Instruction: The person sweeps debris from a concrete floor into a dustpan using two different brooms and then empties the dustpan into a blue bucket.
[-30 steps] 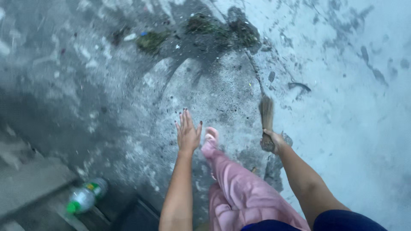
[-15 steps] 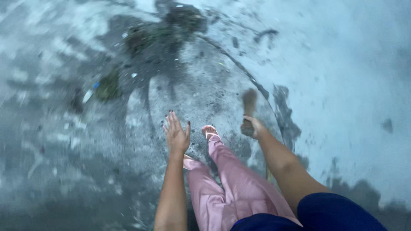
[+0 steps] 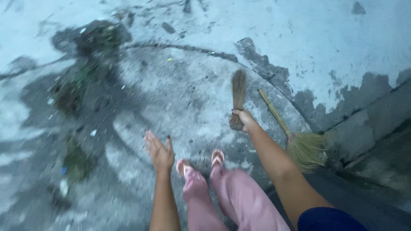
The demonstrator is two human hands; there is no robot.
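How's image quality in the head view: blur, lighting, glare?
Head view: dim, flat bluish light, no glare or hard shadows. Motion blur is heaviest at the left edge and bottom of the wet concrete ground. The right hand holding the stick broom is soft; the open left hand reads clearer.

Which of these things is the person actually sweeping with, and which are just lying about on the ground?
In use:
- stick broom, gripped in the right hand
- heap of swept debris on the wet concrete
- left hand, open and empty

Lying about:
- second straw broom, flat on the ground
- dark step at the right
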